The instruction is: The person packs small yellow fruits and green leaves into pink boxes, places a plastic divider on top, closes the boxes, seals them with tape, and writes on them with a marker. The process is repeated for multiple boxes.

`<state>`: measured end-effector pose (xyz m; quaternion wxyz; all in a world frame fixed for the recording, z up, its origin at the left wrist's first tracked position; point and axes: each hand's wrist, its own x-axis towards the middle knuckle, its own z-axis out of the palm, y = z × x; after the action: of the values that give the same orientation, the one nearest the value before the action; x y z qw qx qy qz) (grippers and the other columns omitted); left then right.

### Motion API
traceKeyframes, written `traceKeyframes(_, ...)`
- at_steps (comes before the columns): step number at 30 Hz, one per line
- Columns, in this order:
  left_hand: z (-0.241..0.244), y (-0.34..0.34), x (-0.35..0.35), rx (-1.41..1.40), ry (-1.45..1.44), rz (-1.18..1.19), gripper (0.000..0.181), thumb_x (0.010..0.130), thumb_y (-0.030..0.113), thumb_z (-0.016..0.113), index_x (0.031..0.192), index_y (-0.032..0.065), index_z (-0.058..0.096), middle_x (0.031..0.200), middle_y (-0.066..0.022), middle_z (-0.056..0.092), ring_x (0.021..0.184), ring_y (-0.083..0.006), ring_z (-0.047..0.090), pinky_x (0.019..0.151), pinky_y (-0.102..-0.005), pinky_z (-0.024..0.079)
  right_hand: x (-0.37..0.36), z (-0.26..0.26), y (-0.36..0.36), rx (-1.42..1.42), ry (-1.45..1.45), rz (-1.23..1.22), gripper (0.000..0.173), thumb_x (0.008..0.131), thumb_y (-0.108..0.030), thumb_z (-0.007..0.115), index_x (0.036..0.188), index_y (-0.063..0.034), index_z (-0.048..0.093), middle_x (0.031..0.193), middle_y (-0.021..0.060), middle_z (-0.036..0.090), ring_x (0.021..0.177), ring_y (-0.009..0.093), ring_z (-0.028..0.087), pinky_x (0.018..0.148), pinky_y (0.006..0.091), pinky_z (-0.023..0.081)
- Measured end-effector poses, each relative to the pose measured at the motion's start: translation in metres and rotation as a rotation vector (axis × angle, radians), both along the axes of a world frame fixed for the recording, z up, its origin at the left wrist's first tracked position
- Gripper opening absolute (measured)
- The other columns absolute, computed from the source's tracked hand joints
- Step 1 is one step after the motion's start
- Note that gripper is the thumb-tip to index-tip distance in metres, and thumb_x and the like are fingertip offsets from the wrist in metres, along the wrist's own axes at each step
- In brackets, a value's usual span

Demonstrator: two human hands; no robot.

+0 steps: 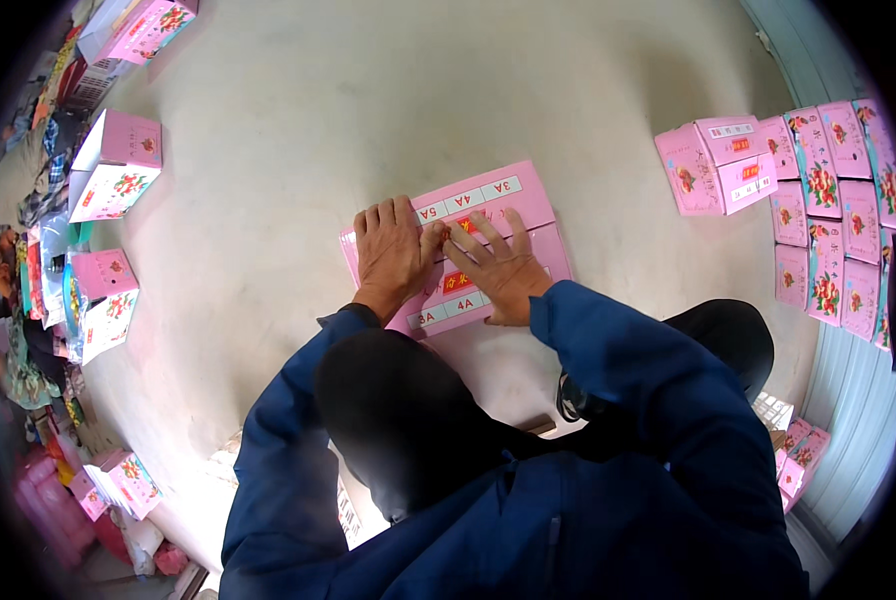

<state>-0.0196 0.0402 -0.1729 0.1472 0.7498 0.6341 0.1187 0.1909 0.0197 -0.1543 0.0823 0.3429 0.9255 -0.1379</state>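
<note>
A pink cardboard carton (544,238) lies before me on the floor, its two top flaps meeting along a middle seam. White strips and red patches with writing are printed on the flaps. Across the carton's left part rests my left hand (395,251), its fingers side by side and its thumb out towards the seam. Spread fingers of my right hand (504,266) press on the top, right of the left thumb. The two hands nearly meet over a small reddish-brown spot (445,232); whether it is print or an object, I cannot tell.
Pink cartons (823,217) are stacked at the right along a corrugated metal wall (842,397); a separate carton (718,165) stands beside them. More cartons (117,165), some with raised flaps, line the left. Several people (24,165) are beyond them. My knees flank the space before me.
</note>
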Motion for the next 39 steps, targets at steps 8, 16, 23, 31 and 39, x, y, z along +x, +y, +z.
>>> traceKeyframes(8,-0.032,0.065,-0.043,-0.135,-0.019,-0.289,0.036,0.101,0.035,0.047,0.107,0.0014,0.056,0.102,-0.0214,0.063,0.094,-0.0415,0.059,0.083,-0.0501,0.045,-0.016,-0.002,-0.014,0.115,-0.049,-0.024,0.122,0.061,-0.061,0.082,0.156,-0.0091,0.026,0.16,0.0139,0.026,0.15,0.034,0.018,0.112,0.0724,0.015)
traceKeyframes(16,-0.006,0.049,-0.015,-0.456,0.002,-0.046,0.051,0.102,0.049,0.039,0.114,0.0098,0.069,0.102,-0.0202,0.071,0.101,-0.0402,0.065,0.088,-0.0485,0.05,-0.009,-0.018,-0.014,0.111,0.077,-0.058,0.128,0.055,-0.053,0.09,0.159,-0.0213,0.023,0.16,0.0142,0.022,0.151,0.035,0.014,0.116,0.0693,0.008)
traceKeyframes(23,-0.039,-0.033,-0.173,-0.421,-0.372,0.462,0.055,0.101,0.051,0.043,0.119,0.0043,0.067,0.114,-0.0252,0.069,0.111,-0.0407,0.063,0.094,-0.0466,0.048,-0.013,-0.006,-0.008,0.039,0.061,-0.045,0.119,0.059,-0.046,0.085,0.158,-0.0211,0.024,0.16,0.0136,0.027,0.15,0.032,0.022,0.113,0.0709,0.014)
traceKeyframes(31,-0.077,-0.315,-0.196,-0.494,-0.239,0.655,0.059,0.081,0.029,0.077,0.134,0.0093,0.057,0.12,-0.027,0.059,0.115,-0.0423,0.054,0.101,-0.049,0.043,-0.016,-0.013,-0.011,0.074,0.085,-0.054,0.124,0.056,-0.047,0.089,0.158,-0.0207,0.025,0.16,0.0141,0.025,0.15,0.033,0.021,0.114,0.0701,0.013)
traceKeyframes(39,-0.134,-0.364,-0.175,-0.398,0.001,0.984,0.056,0.077,0.02,0.076,0.132,0.0222,0.062,0.124,-0.0296,0.051,0.123,-0.0465,0.046,0.106,-0.0524,0.039,-0.012,-0.002,-0.01,0.03,0.009,-0.058,0.124,0.058,-0.046,0.088,0.159,-0.019,0.022,0.162,0.0158,0.024,0.151,0.034,0.023,0.115,0.0704,0.01)
